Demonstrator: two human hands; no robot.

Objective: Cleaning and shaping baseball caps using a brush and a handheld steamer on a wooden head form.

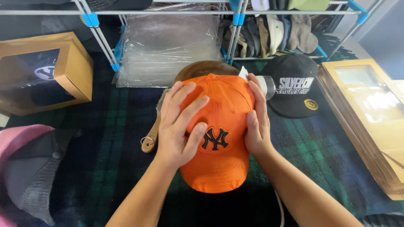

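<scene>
Far left: a pink and grey mesh cap (29, 168) lies at the edge of the plaid blanket (105, 151) that covers the desk.
Upper left: a brown window box (46, 71) with a dark cap inside, well apart from the hands.
Back: a metal rack (235, 17) holding a stack of clear plastic bags (168, 46) and a row of folded caps (273, 33).
Left hand (179, 126): flat on the crown of the orange cap (219, 159), fingers spread and pressing; grip apart, nothing clamped.
Orange cap: centre of the desk, brim toward the person, its crown seated over a rounded wooden form (202, 69) that shows just behind it.
Brush: a wooden-handled brush (151, 134) lies just beside the left hand, partly hidden by it.
Right hand (256, 122): cupped against the cap's right side, fingers straight; grip apart, only resting on the cloth.
Step in hand: by my judgement, the crown is being smoothed and shaped over the form.
Next move calls for: even pressure from both palms, keeping the cap centred on the form.
Right: a black cap (294, 88) near the right hand, with a white tag (244, 73) between; flat brown boxes (370, 117) stacked further right.
In the way: the black cap crowds the right side; little else hinders.
</scene>
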